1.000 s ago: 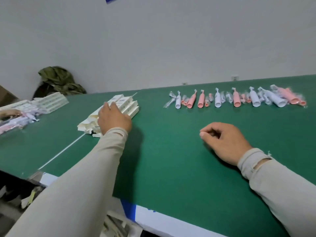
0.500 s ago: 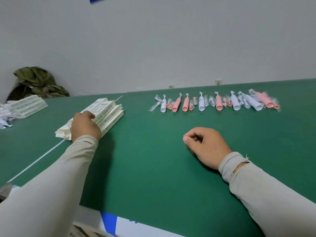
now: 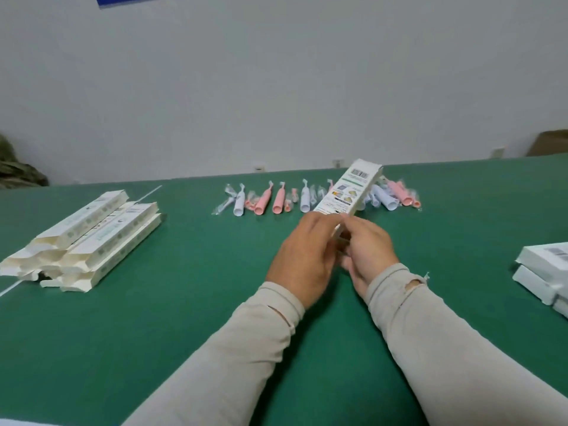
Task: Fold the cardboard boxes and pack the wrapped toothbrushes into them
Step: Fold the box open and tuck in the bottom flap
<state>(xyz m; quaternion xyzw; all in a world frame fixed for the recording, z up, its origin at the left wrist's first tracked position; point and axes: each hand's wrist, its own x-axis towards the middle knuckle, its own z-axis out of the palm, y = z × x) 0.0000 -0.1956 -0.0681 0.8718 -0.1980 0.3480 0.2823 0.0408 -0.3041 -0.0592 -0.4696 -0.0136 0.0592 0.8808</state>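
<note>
Head view: green table (image 3: 184, 302) against a plain grey-white wall (image 3: 276, 87). Left hand (image 3: 302, 256) and right hand (image 3: 368, 250), fingers curled, both grip one white box (image 3: 350, 189), raised at centre. Behind it, a row of wrapped toothbrushes (image 3: 264, 201). Flat box stack (image 3: 89, 238) at left; closed boxes (image 3: 544, 272) at right edge.

Long beige sleeves (image 3: 461, 348), thumbholes.

A plain grey-white wall (image 3: 276, 87) rises behind the green table (image 3: 184, 302), with small sockets (image 3: 337, 163) along its base.
</note>
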